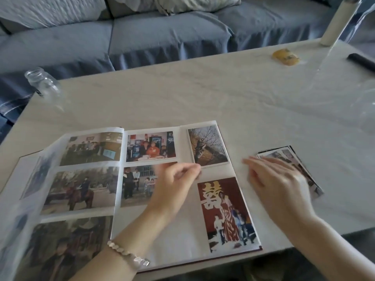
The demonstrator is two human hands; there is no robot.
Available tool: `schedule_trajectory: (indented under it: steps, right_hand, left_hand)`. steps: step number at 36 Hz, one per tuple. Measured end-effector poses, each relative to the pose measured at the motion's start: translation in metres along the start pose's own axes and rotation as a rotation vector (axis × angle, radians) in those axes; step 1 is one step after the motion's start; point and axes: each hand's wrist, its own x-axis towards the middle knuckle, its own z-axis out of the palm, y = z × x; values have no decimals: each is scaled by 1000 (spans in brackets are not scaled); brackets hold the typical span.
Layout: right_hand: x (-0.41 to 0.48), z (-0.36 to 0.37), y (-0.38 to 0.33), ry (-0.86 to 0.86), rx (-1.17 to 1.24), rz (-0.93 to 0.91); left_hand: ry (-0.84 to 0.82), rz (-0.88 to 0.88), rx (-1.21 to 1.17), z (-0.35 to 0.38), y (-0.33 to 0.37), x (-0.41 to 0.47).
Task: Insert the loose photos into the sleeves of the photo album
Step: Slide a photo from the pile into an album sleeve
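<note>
A: Is any writing showing that can be read?

B: Only a little. The red photo [225, 211], sitting at the lower right of the album [182, 236], is showing one big golden Chinese character behind the standing people, but I am not reading it with certainty. The yellow thing [285, 57] at the far side of the worktop [203, 98] is carrying dark print. The jar [43, 84] at the far left corner is carrying a dark label. Both are too blurred to read.

A: Where is the album lying?

B: It is lying open at the near edge of the worktop, showing white pages. Colour prints are filling the left page. The tree photo [209, 147] is lying a little tilted at the upper right of the right page. I cannot tell whether it is sitting under a sleeve.

A: What are the hands doing?

B: The left hand [174, 185] is hovering over the right page with curled fingers. Its thumb and forefinger are meeting at the lower left corner of the tree photo, but because of blur I cannot tell if they are pinching it. The right hand [278, 179] is reaching with straight, spread fingers over the loose photos [282, 153], which are lying in a fanned stack on the worktop, just right of the album.
</note>
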Motion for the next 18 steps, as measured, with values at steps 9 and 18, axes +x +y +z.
schedule_trajectory:
  steps: [9,18]
  right_hand:
    - [-3,22,-50,-308,357,-153]
    - [27,7,-48,-338,358,-96]
  left_hand:
    - [20,-69,-71,-6,-1,-7]
    - [-146,223,446,-47,13,-10]
